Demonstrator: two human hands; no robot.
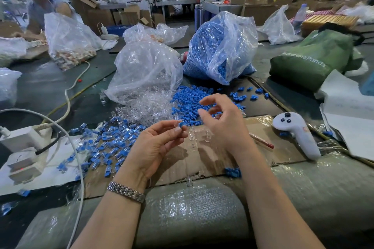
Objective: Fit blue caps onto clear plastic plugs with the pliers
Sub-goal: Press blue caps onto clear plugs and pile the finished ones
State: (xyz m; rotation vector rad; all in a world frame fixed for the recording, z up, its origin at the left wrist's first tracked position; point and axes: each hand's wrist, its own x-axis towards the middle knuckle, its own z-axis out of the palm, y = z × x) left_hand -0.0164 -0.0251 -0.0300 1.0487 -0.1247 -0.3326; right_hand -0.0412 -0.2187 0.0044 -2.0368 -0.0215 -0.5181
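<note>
A dark green bench [50,87] in a crowded factory hall carries a flattened sheet of brown cardboard [212,157], with bubble wrap along the near edge. Behind the cardboard slumps a clear plastic bag of clear plastic plugs [145,70], its contents spilling towards the cardboard; just right of it stands a clear plastic bag full of blue caps [218,46], with a loose heap of blue caps [188,101] in front. Left of the cardboard lies a scatter of capped plugs [109,143], clear with blue tops.

Above the cardboard's far edge, the left hand [153,147] pinches a small clear plug with a blue cap [181,124] between thumb and fingertips. The right hand [224,121] hovers just beside it, fingers loosely curled and holding nothing.

On the cardboard's right end lie red-handled pliers [262,140], and beyond them a white handheld controller [295,133]. Far right of the cardboard sits a green fabric bag [315,56] printed "ChaPanda". Far left, white power strips [22,147] with cables rest on white paper. Another person [40,2] works at the bench's far left.
</note>
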